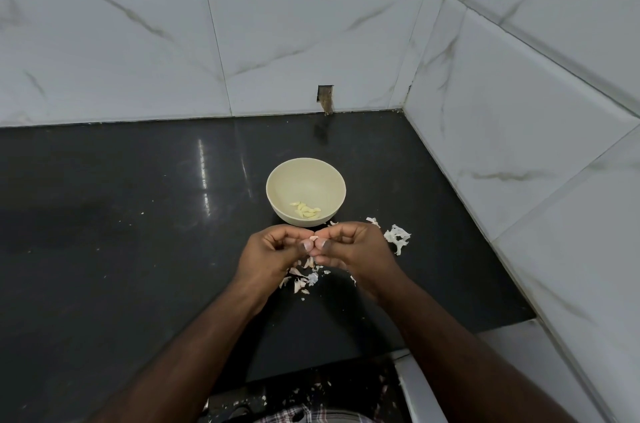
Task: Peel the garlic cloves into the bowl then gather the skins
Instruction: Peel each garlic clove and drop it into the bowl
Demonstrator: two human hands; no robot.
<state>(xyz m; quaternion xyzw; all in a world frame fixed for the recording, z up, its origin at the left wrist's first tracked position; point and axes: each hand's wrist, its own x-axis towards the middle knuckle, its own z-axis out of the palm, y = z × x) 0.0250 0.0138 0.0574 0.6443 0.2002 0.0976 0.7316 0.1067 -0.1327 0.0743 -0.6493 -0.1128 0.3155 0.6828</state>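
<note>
Two hands meet above a dark counter (138,214). The left hand (270,254) and right hand (353,249) together pinch one garlic clove (313,238) between curled fingertips. Just beyond them sits a bowl (306,176) holding peeled cloves (306,210). Skins (304,275) lie scattered beneath the hands and beside the right one.

Cream bowl (273,192) holding peeled cloves (306,210), papery skins (397,237) seemingly scattered nearby

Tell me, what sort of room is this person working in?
Most likely a home kitchen: a polished black countertop runs into a corner of marble-patterned wall tiles, and a small cream bowl holds peeled garlic cloves, with papery skins scattered beside it.
</note>
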